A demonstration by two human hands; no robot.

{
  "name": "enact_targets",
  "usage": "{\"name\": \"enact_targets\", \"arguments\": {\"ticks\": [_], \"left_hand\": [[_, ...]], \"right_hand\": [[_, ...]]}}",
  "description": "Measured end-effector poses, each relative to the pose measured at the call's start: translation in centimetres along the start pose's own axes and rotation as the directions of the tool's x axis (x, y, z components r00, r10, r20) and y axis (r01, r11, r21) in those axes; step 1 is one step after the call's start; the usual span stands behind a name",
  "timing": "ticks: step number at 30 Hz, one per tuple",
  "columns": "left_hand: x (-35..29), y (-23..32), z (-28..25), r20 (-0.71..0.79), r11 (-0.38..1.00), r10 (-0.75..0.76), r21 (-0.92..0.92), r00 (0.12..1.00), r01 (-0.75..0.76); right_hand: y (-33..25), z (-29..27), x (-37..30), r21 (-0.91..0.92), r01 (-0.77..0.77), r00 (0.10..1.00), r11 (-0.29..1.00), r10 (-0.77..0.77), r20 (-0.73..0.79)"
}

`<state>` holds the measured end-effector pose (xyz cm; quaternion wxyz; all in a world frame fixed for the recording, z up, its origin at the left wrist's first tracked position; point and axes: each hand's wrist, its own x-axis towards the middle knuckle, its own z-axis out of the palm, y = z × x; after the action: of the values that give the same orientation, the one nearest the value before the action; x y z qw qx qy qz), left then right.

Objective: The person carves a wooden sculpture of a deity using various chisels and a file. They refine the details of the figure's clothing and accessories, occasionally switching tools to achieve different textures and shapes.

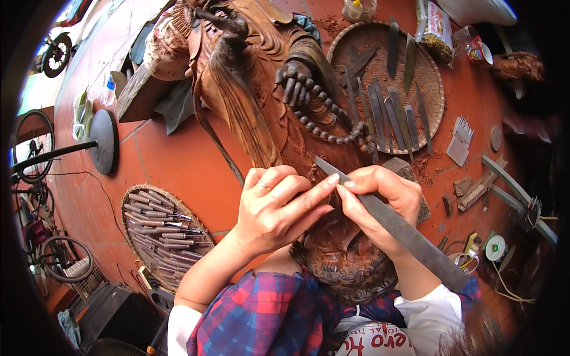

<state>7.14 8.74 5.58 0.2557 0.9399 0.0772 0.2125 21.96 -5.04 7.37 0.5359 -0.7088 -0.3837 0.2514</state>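
Note:
A carved reddish-brown wooden statue (237, 113) lies in front of me, with a string of carved beads (323, 133) hanging from its carved hand. My right hand (383, 199) is closed round a long grey flat file (409, 234), its narrow tip resting against the wood below the beads. The wide end slants back past my right wrist. My left hand (276, 207) has its fingers curled, and its index fingertip presses on the file close to the tip. The statue's lower carved part sits between my knees, partly hidden by my hands.
A round woven tray (439, 113) with several flat files stands at the far right. Wood-handled chisels (163, 231) fill another basket at left. Nearby are a black round-based stand (104, 142), a wooden block (139, 95), a brush (460, 141) and a white cord reel (494, 248).

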Motion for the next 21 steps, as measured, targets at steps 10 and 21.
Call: {"name": "enact_targets", "arguments": {"ticks": [10, 21], "left_hand": [[-0.2, -0.4, -0.4, 0.003, 0.998, -0.017, -0.059, 1.000, 0.017], [0.5, -0.8, -0.5, -0.032, 0.995, -0.005, -0.096, 0.999, 0.002]], "right_hand": [[-1.2, 0.5, 0.0, -0.111, 0.021, 0.999, 0.994, -0.025, -0.032], [-2.0, 0.0, 0.2, 0.143, -0.153, 0.987, 0.978, 0.157, -0.015]]}}
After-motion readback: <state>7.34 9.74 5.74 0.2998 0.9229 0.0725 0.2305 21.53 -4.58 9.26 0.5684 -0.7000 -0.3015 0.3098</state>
